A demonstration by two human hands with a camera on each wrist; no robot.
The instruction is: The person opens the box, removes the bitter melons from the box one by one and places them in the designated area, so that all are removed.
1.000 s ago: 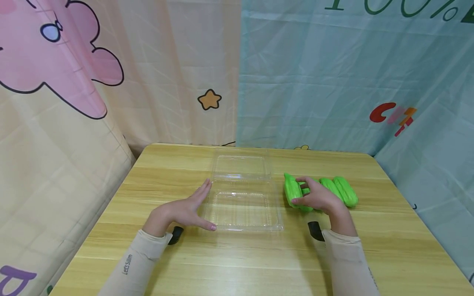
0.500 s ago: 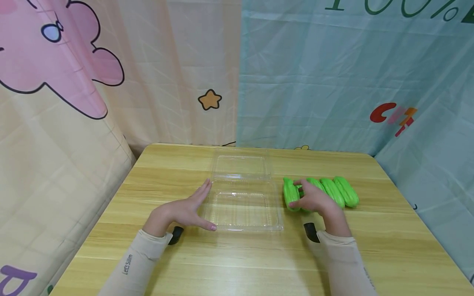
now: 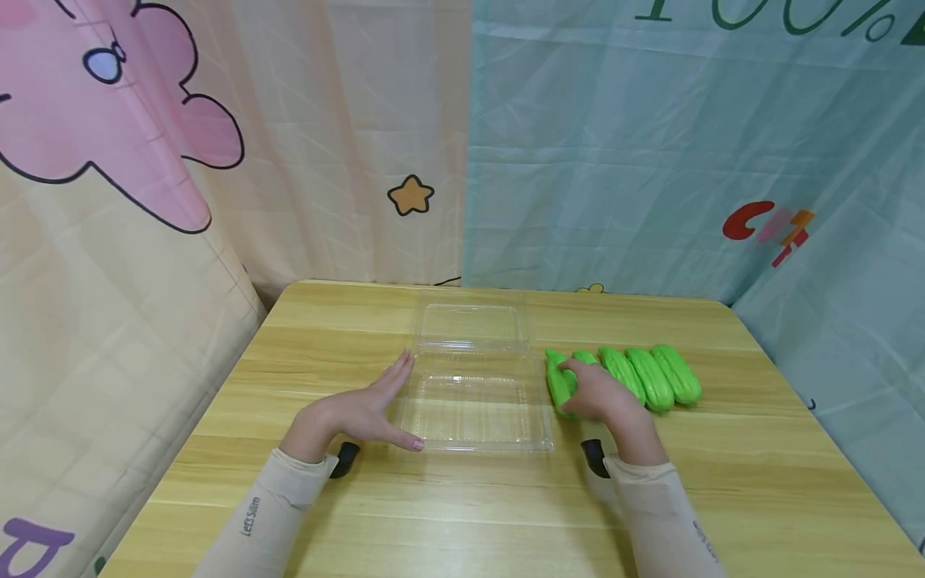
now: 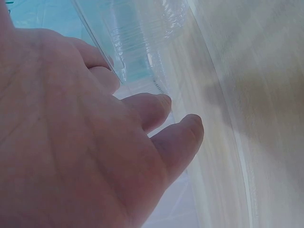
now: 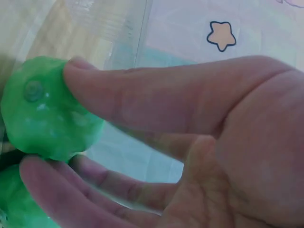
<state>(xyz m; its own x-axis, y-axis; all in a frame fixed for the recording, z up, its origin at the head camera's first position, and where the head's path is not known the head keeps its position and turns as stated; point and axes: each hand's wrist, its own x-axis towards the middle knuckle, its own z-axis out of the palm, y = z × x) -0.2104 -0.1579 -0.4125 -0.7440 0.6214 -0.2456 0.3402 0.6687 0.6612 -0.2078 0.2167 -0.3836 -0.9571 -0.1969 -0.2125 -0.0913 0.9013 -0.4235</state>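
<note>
Along the left edge of a clear plastic clamshell box [image 3: 470, 445] rests my left hand [image 3: 354, 411], its fingers spread and thumb stretched toward the front left corner. The box lies with its lid [image 3: 473, 323] folded back away from me. In the left wrist view the left fingertips [image 4: 192, 126] overlap the clear plastic. My right hand [image 3: 603, 393] grips the leftmost green ridged gourd [image 3: 558, 384]. In the right wrist view the thumb presses one side of the gourd [image 5: 50, 111], with its small stub end showing, and fingers curl at the other side.
Several more green gourds [image 3: 654, 377] lie side by side to the right of the right hand, one partly hidden behind it. All stand on a wooden table [image 3: 462, 514]. Printed curtains [image 3: 607, 160] hang close behind the table's far edge.
My right hand has moved left with the leftmost gourd, toward the box, uncovering more of the row behind it. The left hand and the box have stayed in place.
</note>
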